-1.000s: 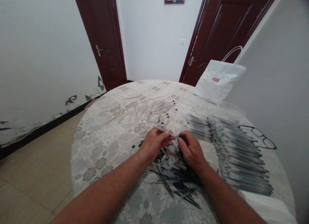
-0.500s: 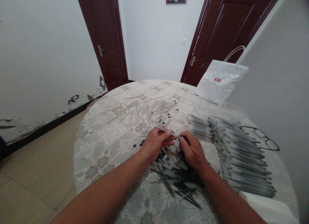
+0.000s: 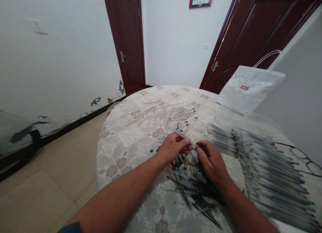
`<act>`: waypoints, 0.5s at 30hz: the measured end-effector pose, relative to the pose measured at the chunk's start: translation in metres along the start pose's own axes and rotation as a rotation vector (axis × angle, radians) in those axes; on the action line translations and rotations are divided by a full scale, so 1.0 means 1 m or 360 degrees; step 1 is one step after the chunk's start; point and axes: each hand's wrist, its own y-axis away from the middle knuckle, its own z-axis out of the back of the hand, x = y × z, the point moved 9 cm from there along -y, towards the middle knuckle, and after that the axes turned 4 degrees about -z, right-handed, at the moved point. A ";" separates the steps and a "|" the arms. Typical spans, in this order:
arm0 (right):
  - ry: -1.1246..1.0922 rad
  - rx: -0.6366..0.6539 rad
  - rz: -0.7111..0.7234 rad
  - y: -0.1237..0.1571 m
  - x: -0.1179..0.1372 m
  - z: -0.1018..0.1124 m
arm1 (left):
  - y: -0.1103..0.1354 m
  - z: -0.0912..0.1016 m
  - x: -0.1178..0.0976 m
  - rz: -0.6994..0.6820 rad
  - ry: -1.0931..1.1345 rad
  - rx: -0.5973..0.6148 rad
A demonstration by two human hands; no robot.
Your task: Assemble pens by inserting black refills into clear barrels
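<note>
My left hand (image 3: 173, 148) pinches a clear pen barrel (image 3: 181, 135) that slants up and to the left. My right hand (image 3: 211, 161) is closed at the barrel's lower end, its fingertips meeting those of the left hand; what it pinches is too small to name. Both hands hover over a loose heap of black pen refills and parts (image 3: 191, 184) on the round table (image 3: 130, 149) with a flowered cloth. Rows of assembled pens (image 3: 264, 169) lie to the right of my right hand.
A scatter of clear barrels (image 3: 166, 113) and small black caps lies farther back on the table. A white paper bag (image 3: 248, 89) stands at the back right, and glasses (image 3: 302, 157) lie by the right edge. Two dark red doors and a tiled floor lie beyond.
The camera has swung left, so everything sits further right in view. Both hands keep the same pinch on the barrel, with the fingertips drawn slightly closer together.
</note>
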 end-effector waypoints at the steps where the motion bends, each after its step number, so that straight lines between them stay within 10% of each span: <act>1: 0.0058 -0.0027 0.0088 0.000 0.006 0.002 | 0.000 0.000 -0.005 -0.0031 -0.0134 0.0028; 6: 0.0259 -0.0037 0.0368 0.001 0.024 -0.001 | -0.003 0.010 -0.031 -0.0169 -0.0795 0.0222; 11: 0.0386 -0.0333 0.0148 -0.003 0.002 0.013 | -0.012 0.087 -0.067 -0.0369 -0.1671 -0.0490; 15: 0.0431 -0.0389 0.0083 -0.005 -0.011 0.016 | -0.021 0.116 -0.052 -0.0132 -0.2281 -0.0439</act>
